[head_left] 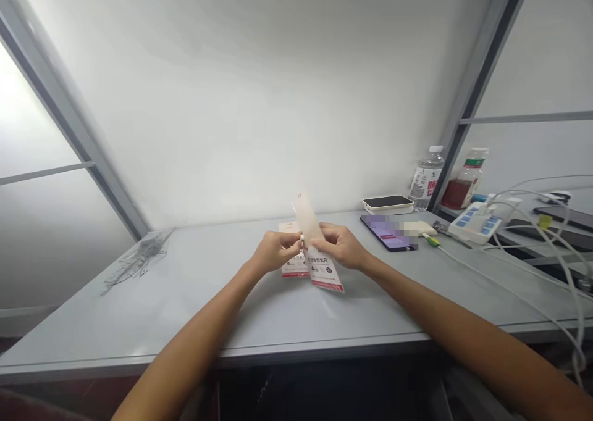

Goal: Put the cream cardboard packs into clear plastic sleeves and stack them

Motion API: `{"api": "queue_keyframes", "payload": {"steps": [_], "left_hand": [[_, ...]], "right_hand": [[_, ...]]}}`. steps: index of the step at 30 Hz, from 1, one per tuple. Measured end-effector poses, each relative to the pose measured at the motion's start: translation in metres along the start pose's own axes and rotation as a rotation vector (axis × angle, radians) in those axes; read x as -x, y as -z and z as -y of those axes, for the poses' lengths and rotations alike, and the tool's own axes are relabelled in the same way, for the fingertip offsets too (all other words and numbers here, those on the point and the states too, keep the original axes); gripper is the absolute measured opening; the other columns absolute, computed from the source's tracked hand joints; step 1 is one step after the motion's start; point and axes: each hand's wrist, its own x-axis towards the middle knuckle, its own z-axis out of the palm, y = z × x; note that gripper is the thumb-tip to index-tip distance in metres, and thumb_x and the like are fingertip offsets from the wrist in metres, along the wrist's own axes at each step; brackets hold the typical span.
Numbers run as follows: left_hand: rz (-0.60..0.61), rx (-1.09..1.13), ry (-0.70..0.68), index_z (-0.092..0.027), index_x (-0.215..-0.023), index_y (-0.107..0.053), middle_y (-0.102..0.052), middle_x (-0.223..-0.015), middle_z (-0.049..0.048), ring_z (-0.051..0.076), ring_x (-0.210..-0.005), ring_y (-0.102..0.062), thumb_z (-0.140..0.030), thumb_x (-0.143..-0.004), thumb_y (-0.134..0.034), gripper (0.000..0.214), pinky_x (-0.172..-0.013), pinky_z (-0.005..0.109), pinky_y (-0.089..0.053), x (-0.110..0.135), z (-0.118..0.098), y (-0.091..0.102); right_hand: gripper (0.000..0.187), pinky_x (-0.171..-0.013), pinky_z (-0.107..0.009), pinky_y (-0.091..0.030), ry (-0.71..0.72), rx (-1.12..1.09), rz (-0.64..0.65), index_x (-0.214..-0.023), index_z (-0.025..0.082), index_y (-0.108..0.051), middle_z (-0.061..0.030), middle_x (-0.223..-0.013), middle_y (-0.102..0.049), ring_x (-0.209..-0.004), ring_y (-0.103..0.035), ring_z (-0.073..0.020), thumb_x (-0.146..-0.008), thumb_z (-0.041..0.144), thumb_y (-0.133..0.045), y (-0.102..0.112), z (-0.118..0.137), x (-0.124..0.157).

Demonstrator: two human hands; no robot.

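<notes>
Clearly, your two hands meet over the middle of the grey desk (194, 304), in front of the pale wall. Your right hand (340, 246) grips the front packet (327, 274), a flat white sleeve with a red lower band, its thumb lying across the printed face and its fingers mostly hidden behind. It tilts clear of the desk's back edge, probably so that both hands can reach its middle.

Your left hand (278, 251) has thumb and forefinger pinched together at a small white piece (302, 241) by the packet's edge; too small to say whether it is loose or part of the packet. Likely a fingertip hold, since so little stands out to grasp. A milky strip (309, 217) rises above your knuckles; cannot tell where it joins.

A second packet (294, 273), similarly printed, shows behind the first, partly covered by your left hand; contact unclear.

Off to your right: lit phone (382, 231), power strip (477, 221), two bottles, loose white cables, all apart from your hands, presumably leaving you elbow room. Far left: a dark tangled patch (139, 259), nature unclear.
</notes>
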Motion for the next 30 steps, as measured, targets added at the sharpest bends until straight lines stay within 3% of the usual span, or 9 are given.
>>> {"api": "queue_keyframes", "payload": {"steps": [5,10,17,20,30], "left_hand": [[0.060,0.101,0.007,-0.016,-0.080,-0.071,-0.068,-0.073,-0.0005,0.010,-0.063,-0.056,-0.029,-0.077,-0.049,0.026,-0.061,0.018,-0.043,0.000,0.001,0.003],[0.039,0.100,0.074,-0.016,-0.077,-0.071,-0.066,-0.069,-0.0015,0.010,-0.061,-0.056,-0.030,-0.077,-0.048,0.027,-0.057,0.019,-0.043,0.001,-0.005,0.000],[-0.058,0.150,0.146,-0.017,-0.080,-0.070,-0.069,-0.075,-0.0002,0.012,-0.067,-0.060,-0.024,-0.074,-0.049,0.024,-0.058,0.019,-0.045,0.001,-0.016,-0.002],[-0.083,0.191,0.195,-0.017,-0.089,-0.068,-0.067,-0.069,-0.0002,0.012,-0.062,-0.059,-0.021,-0.071,-0.050,0.026,-0.056,0.020,-0.046,0.000,-0.017,-0.004],[-0.166,0.422,0.370,-0.013,-0.101,-0.058,-0.066,-0.068,0.0032,0.015,-0.061,-0.063,-0.017,-0.070,-0.051,0.032,-0.056,0.026,-0.052,-0.005,-0.008,-0.011]], "right_hand": [[0.023,-0.065,-0.028,-0.048,0.005,0.021,-0.004,-0.082,0.017,-0.070,-0.0058,-0.093,-0.062,-0.076,-0.061,-0.0166,-0.081,0.032,-0.051,0.000,0.003,0.000],[0.022,-0.065,-0.027,-0.048,0.015,0.041,-0.017,-0.081,0.017,-0.070,-0.0057,-0.092,-0.062,-0.075,-0.060,-0.0164,-0.081,0.031,-0.052,0.000,0.001,0.000],[0.021,-0.066,-0.027,-0.047,0.064,0.025,-0.018,-0.080,0.018,-0.067,-0.0056,-0.092,-0.061,-0.080,-0.060,-0.0169,-0.083,0.029,-0.050,-0.005,0.002,0.000],[0.021,-0.067,-0.027,-0.047,0.084,0.026,-0.032,-0.083,0.018,-0.067,-0.0056,-0.094,-0.062,-0.081,-0.060,-0.0174,-0.083,0.029,-0.049,-0.006,0.002,0.000],[0.028,-0.060,-0.028,-0.045,0.131,0.083,-0.100,-0.070,0.017,-0.065,-0.0054,-0.086,-0.062,-0.071,-0.058,-0.0167,-0.083,0.034,-0.047,-0.004,-0.001,0.003]]}}
